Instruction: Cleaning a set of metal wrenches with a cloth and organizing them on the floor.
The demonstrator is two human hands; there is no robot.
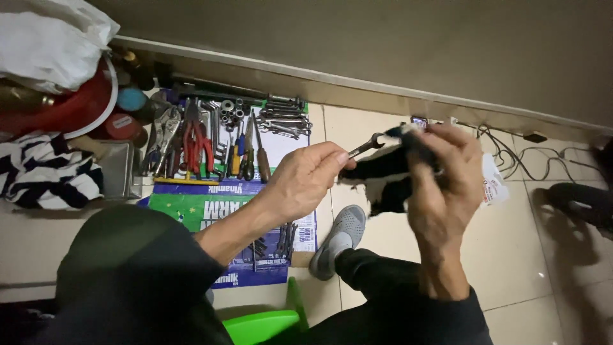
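**Wrench held in a cloth above a tool layout: points of possible failure**

The flattened cardboard sheet (191, 211) on the tiled floor (549, 255) carries rows of hand tools: red-handled pliers (195, 144), screwdrivers (246, 153) and a set of spanners (284, 115) near the wall. Above the floor, the right hand (440, 185) is wrapped around a black-and-white cloth (383, 176); it is blurred, so its fingers appear curled on the cloth, but the exact grip cannot be told. The left hand (303, 182) has thumb and fingertips pinched together on the shank of a small open-ended wrench (369, 145), whose head shows beside the cloth.

The pinch is light and sits at one end. A hard pull of the cloth could probably twist the wrench free, dropping it onto the grey shoe (338, 239) or the tiles. The cables (511, 156) trailing nearby could snag a loose fold.
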